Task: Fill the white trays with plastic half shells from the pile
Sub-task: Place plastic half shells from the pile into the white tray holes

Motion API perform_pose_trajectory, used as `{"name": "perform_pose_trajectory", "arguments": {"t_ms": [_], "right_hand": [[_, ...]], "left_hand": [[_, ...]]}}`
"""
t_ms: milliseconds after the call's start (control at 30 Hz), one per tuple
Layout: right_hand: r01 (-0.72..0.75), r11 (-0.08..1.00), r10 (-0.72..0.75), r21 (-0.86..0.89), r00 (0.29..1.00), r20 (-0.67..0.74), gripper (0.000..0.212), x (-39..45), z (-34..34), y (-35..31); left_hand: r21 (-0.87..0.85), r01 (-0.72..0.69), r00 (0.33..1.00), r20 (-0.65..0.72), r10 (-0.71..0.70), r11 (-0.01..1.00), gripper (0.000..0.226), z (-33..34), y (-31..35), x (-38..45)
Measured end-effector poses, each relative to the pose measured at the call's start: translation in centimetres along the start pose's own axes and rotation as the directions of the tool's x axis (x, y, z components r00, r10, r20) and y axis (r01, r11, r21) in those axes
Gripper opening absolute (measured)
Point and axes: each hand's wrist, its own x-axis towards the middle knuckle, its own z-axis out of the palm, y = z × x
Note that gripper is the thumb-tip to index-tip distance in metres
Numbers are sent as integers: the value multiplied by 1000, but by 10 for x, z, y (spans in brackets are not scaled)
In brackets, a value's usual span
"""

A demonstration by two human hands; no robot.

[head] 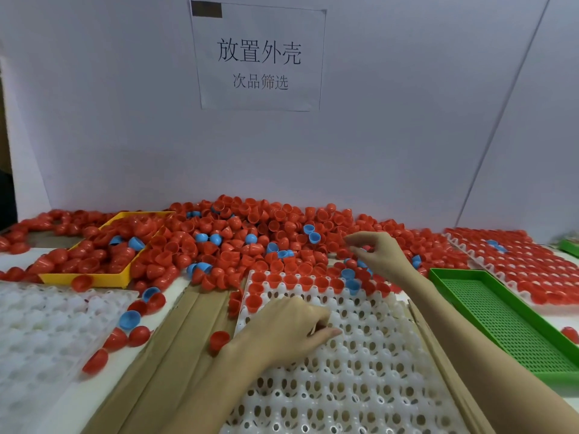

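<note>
Both hands are at work: the left hand (291, 327) rests on the middle white tray (360, 371), fingers curled, whether it holds a shell I cannot tell; the right hand (376, 255) hovers over the pile (250, 233) at 12 o'clock, fingertips pinched, the thing between them unclear. This tray has only its far row and a few cells filled. At 3 o'clock a second tray (513, 261) looks full; at 9 o'clock another tray (40, 333) is empty.

even, soft, bright light, faint shadows; wide-angle bending and slight blur at the edges.
</note>
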Motion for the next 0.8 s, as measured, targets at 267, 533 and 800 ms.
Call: {"name": "perform_pose_trajectory", "arguments": {"t_ms": [267, 533, 800], "right_hand": [[54, 872, -184, 486, 957, 223, 15, -69, -3, -17], [63, 822, -306, 566, 888, 345, 27, -76, 3, -23], [-104, 744, -64, 660, 972, 225, 22, -77, -5, 1]], "left_hand": [[-406, 135, 867, -394, -306, 904, 23, -12, 2, 6], [-547, 93, 862, -375, -342, 832, 26, -12, 7, 7], [-56, 646, 560, -643, -523, 761, 55, -63, -73, -25]]}}
